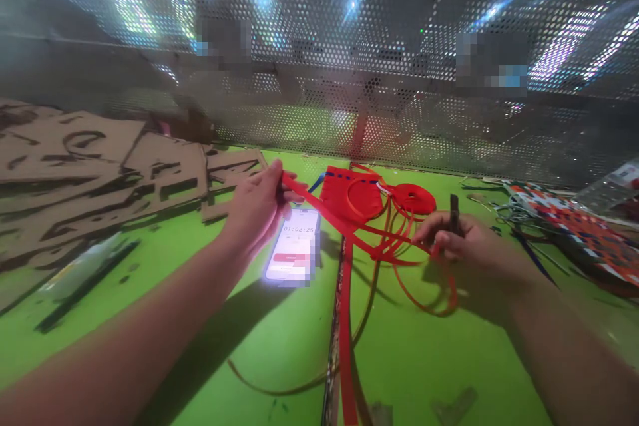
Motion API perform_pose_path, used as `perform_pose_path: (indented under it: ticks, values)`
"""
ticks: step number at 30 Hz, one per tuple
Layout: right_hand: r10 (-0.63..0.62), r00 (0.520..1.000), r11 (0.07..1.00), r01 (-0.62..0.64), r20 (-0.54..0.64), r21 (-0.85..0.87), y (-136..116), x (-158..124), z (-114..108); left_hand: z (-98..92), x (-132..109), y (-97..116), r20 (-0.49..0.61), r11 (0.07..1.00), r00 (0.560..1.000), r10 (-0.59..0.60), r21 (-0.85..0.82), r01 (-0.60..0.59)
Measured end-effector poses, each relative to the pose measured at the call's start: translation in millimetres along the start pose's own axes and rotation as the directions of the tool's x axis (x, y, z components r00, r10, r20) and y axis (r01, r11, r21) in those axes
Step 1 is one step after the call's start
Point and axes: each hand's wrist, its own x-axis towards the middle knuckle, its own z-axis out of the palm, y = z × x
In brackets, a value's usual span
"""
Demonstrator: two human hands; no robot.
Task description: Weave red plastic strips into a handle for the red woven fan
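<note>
Your left hand (257,210) is clamped on a flat, glossy red plastic strip (319,208), pinching it between thumb and fingers. Your right hand (462,239) is closed around a narrow, dark, upright tool (454,214), too small to identify, and the strip's far end appears to reach those fingers. The hands stand apart, with both forearms reaching forward from the lower corners and the strip slanting between them.

To handle this well, keep the strip flat and untwisted, with even tension, so the slack loops below don't snag. A grip near the working end likely gives you the firmest control.

Under the strip lies a bright phone (292,246) with a timer reading 01:02:25, on a bright green tabletop (429,373). A long red strip (345,346) runs down the table beside a narrow, dark patterned strip (333,346), and a thin brown strip (279,383) curves across the bottom.

Ahead sit a red woven square with fringed strips (349,196) and a tight red coil (413,200). A multicoloured woven mat (584,233) lies to the right, and brown cut cardboard pieces (100,160) lie to the left. A perforated metal panel (349,80) stands beyond.
</note>
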Motion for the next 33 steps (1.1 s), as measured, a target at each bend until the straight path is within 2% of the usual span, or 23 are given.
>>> perform_pose_path:
  ticks: [3,5,10,15,17,20,23,25,29,33]
  values:
    - [0.060,0.995,0.991,-0.050,0.078,-0.125,-8.4,-3.0,11.1,9.8,-6.6,-1.5,-0.020,1.000,1.000,0.018,0.026,-0.017]
    - [0.039,0.997,0.985,-0.025,0.074,-0.173,-10.4,-3.8,17.4,12.7,-8.3,-1.4,-0.028,0.999,1.000,0.012,0.032,-0.011]
    - [-0.007,0.997,0.988,0.019,0.081,-0.154,-11.1,-2.6,28.5,10.0,-7.5,-2.8,-0.015,1.000,1.000,0.003,0.022,-0.003]
    - [-0.004,0.999,0.955,0.020,0.053,-0.297,-14.2,-1.2,42.5,11.9,-8.1,-4.2,0.060,1.000,0.998,-0.018,0.018,0.017]
    - [-0.032,0.999,0.958,0.035,0.017,-0.286,-13.7,-0.7,46.8,15.4,-10.5,-3.2,0.083,0.999,0.996,-0.036,0.032,0.033]
    - [-0.056,0.998,0.983,0.050,-0.031,-0.179,-11.6,0.1,49.7,20.7,-15.1,-1.2,0.128,0.998,0.990,-0.053,0.050,0.047]
    - [-0.029,0.999,0.994,0.026,-0.028,-0.107,-11.8,0.8,50.4,24.5,-19.0,0.2,0.135,0.997,0.989,-0.055,0.069,0.046]
    - [-0.016,0.998,0.995,0.010,-0.053,-0.101,-13.8,1.0,51.0,26.0,-20.5,0.8,0.159,0.997,0.986,-0.052,0.069,0.042]
    - [-0.028,0.994,0.991,0.014,-0.104,-0.135,-17.1,0.3,54.1,26.0,-22.2,0.0,0.291,0.998,0.956,-0.032,0.064,0.013]
    - [-0.040,0.993,0.990,0.023,-0.115,-0.142,-15.0,-0.9,59.4,25.2,-25.4,-4.5,0.356,0.990,0.934,-0.027,0.142,-0.026]
